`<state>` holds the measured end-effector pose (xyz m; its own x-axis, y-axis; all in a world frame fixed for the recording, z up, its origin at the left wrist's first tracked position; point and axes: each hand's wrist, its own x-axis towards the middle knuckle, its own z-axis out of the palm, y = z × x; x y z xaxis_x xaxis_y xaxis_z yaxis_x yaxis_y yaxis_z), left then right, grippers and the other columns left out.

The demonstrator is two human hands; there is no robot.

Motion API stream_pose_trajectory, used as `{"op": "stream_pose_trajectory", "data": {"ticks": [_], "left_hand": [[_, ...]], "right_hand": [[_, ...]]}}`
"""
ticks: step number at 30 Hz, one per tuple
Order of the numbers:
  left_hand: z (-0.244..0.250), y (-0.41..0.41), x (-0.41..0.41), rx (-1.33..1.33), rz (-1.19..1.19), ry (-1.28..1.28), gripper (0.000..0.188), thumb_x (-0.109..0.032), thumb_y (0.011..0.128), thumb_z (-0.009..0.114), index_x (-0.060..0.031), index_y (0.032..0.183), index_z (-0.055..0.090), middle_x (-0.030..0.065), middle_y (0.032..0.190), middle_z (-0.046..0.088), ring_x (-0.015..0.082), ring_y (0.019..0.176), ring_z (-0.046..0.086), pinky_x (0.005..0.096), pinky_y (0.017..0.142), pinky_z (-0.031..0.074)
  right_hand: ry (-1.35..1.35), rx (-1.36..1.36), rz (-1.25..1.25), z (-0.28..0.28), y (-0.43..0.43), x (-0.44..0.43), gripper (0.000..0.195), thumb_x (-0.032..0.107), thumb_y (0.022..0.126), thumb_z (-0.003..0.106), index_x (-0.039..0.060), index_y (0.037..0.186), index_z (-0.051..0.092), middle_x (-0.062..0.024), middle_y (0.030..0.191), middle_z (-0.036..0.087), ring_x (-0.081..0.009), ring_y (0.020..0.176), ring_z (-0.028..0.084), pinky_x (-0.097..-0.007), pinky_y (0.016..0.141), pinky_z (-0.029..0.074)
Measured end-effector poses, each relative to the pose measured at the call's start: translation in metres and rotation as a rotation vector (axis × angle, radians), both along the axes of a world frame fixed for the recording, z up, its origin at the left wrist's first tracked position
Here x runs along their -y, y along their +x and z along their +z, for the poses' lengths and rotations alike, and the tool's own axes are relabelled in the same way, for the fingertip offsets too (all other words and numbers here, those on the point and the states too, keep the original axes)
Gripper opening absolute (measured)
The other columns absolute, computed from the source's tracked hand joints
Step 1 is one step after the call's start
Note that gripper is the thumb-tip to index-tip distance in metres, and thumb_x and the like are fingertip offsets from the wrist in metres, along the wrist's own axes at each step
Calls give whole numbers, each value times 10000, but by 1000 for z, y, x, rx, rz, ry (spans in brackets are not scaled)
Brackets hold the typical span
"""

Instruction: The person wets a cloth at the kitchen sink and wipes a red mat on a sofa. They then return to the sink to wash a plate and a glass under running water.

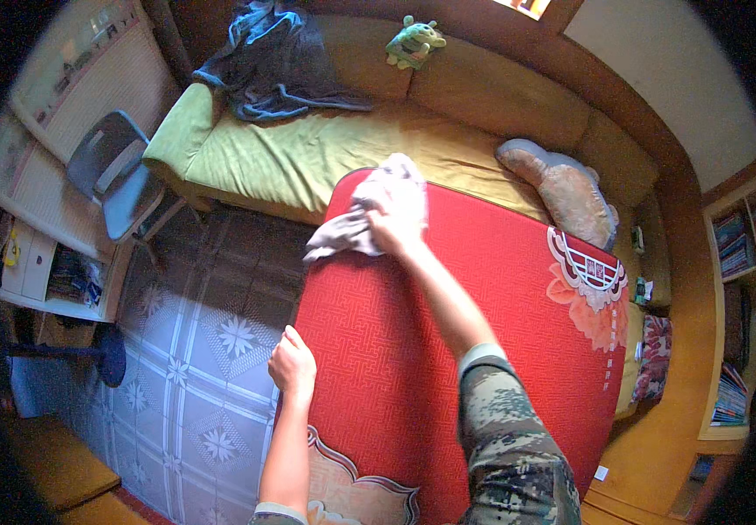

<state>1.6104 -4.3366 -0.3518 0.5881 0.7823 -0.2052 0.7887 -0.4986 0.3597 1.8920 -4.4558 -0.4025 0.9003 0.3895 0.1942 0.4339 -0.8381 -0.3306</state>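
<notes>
A red patterned table cover (pixel 378 335) with floral corner designs and printed writing lies over a long table with rounded corners. My right hand (pixel 394 230) presses a pale, crumpled cloth (pixel 391 190) onto its far left corner. Part of that cloth hangs past the left edge, and its far end reaches the side of the sofa. Beside the left edge of the table, my left hand (pixel 293 364) is curled with the thumb up and no object visible in it. Whether it touches the edge cannot be told.
Behind the table runs a yellow-green sofa (pixel 266 151) with a dark blanket (pixel 273 65), a green plush toy (pixel 415 42) and a long plush cushion (pixel 571 190). A folding chair (pixel 119 184) stands left on the tiled floor (pixel 220 367). Bookshelves (pixel 732 275) line the right.
</notes>
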Motion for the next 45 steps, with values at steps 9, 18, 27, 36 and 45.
{"op": "stream_pose_trajectory", "data": {"ticks": [9, 18, 27, 36, 45], "left_hand": [[-3, 0, -1, 21, 23, 37, 476, -337, 921, 280, 3, 841, 603, 252, 783, 607, 419, 759, 587, 496, 689, 459], [-6, -1, -5, 17, -34, 104, 498, -361, 920, 268, -7, 868, 614, 263, 799, 604, 438, 776, 576, 513, 704, 449], [-9, -2, -5, 21, -18, 69, 499, -365, 920, 260, -10, 922, 609, 262, 826, 604, 436, 790, 577, 512, 708, 449], [-6, -1, -5, -41, -9, 48, 484, -378, 916, 257, -45, 954, 607, 250, 835, 610, 432, 810, 580, 503, 740, 453], [-2, 3, 0, 9, -2, 62, 492, -358, 920, 270, 1, 903, 605, 253, 817, 607, 422, 794, 584, 498, 726, 451]], "right_hand": [[-261, 104, -743, -4, 16, 284, 561, 477, 826, 418, 107, 1247, 451, -109, 1387, 302, -301, 1289, 239, -539, 1029, 114], [-167, 70, -307, 13, 16, 122, 610, 509, 779, 448, 154, 1274, 423, -69, 1361, 348, -291, 1283, 236, -566, 1030, 73], [-229, -52, -314, 43, 16, 141, 545, 506, 789, 447, 199, 1238, 475, -73, 1353, 358, -284, 1281, 253, -587, 1016, 88], [-291, -13, -242, 45, 8, 138, 594, 493, 791, 456, 179, 1292, 405, -65, 1351, 349, -285, 1272, 258, -560, 1014, 141], [192, -184, 81, 36, -57, 131, 427, 350, 758, 587, 218, 1162, 547, -117, 1235, 467, -299, 1229, 318, -472, 1025, 214]]}}
